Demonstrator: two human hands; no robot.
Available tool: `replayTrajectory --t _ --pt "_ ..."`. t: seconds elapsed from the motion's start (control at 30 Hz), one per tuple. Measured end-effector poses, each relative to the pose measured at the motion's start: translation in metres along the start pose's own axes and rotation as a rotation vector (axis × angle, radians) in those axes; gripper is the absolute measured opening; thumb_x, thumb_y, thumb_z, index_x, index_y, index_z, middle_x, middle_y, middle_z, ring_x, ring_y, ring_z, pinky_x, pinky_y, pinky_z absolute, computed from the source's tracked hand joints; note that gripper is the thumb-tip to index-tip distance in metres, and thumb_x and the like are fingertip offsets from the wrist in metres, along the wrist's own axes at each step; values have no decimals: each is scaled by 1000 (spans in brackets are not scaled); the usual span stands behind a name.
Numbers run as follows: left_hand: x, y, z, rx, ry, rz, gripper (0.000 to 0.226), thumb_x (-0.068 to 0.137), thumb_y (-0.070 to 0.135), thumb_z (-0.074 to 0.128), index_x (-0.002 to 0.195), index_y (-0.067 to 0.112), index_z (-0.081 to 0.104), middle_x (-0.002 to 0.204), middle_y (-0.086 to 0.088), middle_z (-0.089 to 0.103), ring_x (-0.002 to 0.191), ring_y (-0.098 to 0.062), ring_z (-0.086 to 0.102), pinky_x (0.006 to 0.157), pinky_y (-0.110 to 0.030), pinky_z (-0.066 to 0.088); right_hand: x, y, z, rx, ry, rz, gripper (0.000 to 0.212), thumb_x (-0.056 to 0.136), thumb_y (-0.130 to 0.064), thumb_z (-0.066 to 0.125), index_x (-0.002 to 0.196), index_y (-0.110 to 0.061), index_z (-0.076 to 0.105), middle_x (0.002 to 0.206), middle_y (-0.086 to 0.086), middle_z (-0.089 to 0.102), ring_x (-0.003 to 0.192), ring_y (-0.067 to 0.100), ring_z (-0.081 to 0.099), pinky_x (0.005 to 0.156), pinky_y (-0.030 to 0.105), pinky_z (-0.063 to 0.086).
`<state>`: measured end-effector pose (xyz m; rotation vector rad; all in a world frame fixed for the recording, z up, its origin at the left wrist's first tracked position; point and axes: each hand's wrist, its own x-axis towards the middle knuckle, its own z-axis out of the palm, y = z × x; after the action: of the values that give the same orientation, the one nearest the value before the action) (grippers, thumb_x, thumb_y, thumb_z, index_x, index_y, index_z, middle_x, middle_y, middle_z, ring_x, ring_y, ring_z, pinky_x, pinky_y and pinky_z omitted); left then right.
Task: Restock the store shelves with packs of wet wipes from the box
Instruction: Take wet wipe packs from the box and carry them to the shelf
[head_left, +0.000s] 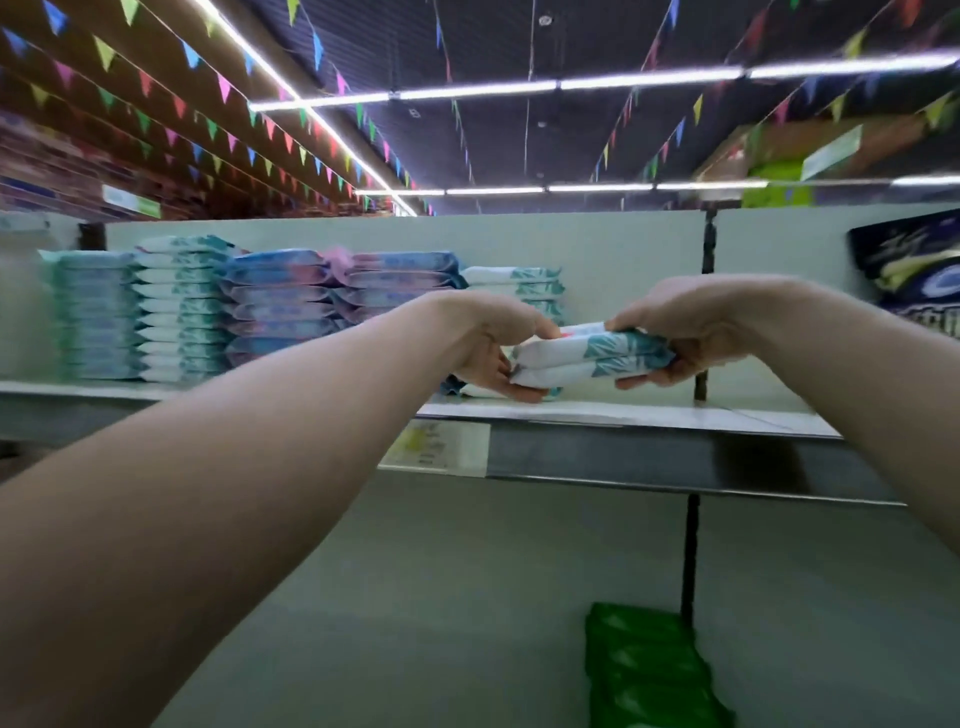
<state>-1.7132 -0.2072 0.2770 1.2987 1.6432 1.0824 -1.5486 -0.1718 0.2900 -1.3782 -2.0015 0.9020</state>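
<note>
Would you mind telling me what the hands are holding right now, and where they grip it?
Both hands hold a small stack of white-and-teal wipe packs: left hand at its left end, right hand at its right end.

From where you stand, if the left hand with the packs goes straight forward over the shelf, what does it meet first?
Probably the short white-and-teal stack directly behind the left hand; the held packs sit just in front of it, above the shelf. Beyond it stands the back panel. Depth is unclear from this one view.

We look from head height, forward and slightly upward, close to the top shelf (623, 413) at arm's reach.
</note>
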Motion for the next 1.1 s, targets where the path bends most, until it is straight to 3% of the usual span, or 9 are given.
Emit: replayTrajectory --t 0.2,0.33,0.43,0.57,0.7,0.8,0.93,1.1 --pt "33 24 38 95 -68 6 50 93 16 60 136 4 38 123 -23 48 88 -30 64 59 -40 61 21 25 -34 -107 4 83 29 103 -23 40 113 -3 58 91 14 68 68 18 70 43 21 50" --pt "49 34 48 111 -145 19 55 87 20 69 131 3 41 125 -21 50 99 -31 63 77 -41 60 40 37 -46 -143 13 121 28 102 -17 42 115 0 59 98 15 67 72 21 70 42 21 51" --pt "60 36 53 225 -182 40 50 85 7 69 131 1 49 126 -17 55 105 -29 61 85 -39 57 54 43 -47 -177 3 144 26 101 -13 44 115 2 60 97 15 65 67 21 68 42 22 53" --pt "79 38 60 452 -120 59 52 86 -3 65 135 3 50 133 -16 51 108 -29 59 79 -36 59 75 47 -42 -241 -39 160 26 99 -9 44 116 3 59 104 17 63 75 25 69 56 28 59" --pt "98 37 68 694 -66 56 54 87 0 64 138 4 48 136 -17 49 113 -31 58 88 -39 56 87 43 -40 -271 -98 157 20 99 -13 47 110 1 56 108 21 58 85 31 68 67 35 61" --pt "107 39 68 768 -70 57 47 88 2 64 133 1 52 128 -17 54 107 -31 62 82 -38 58 93 43 -44 -289 -196 161 30 95 -28 57 111 -3 56 110 18 54 88 29 64 79 34 59" --pt "112 44 64 895 -88 78 40 86 12 69 124 2 60 119 -21 61 90 -32 71 79 -42 59 101 49 -44 -516 -242 109 43 85 -21 71 124 -9 58 112 14 57 84 23 62 62 26 57" --pt "108 45 59 1146 -67 144 47 84 17 72 129 12 58 105 -18 69 79 -26 74 72 -37 61 103 51 -35 -666 -180 29 49 84 -26 72 128 -13 55 99 10 62 80 21 63 66 27 59"
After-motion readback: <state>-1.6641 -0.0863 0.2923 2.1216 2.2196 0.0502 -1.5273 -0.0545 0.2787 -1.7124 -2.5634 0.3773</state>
